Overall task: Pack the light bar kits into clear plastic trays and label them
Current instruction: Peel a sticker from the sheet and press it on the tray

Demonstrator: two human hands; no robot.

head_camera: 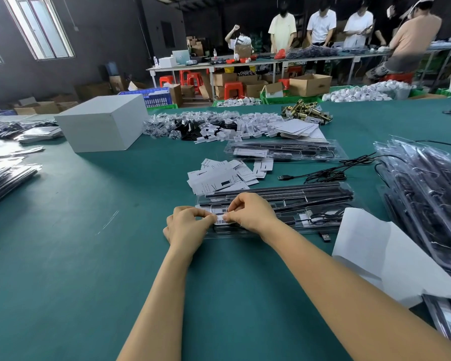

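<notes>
Presently, near to far:
Left hand [186,225]: frame centre, fingertips pinching the barcode label [222,220].
Right hand [250,211]: pinching the label's other end.
Clear plastic tray [323,204]: directly under the hands, light bars loaded.
Risk: label likely sticks crooked or creased if one pinch slips.
Loose labels [219,175]: just beyond.
Second packed tray [284,149]: farther.
White box [102,123]: upper left.

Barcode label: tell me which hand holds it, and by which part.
Both. The left hand pinches the barcode label at its left end, the right hand at its right, above the clear tray.
</notes>
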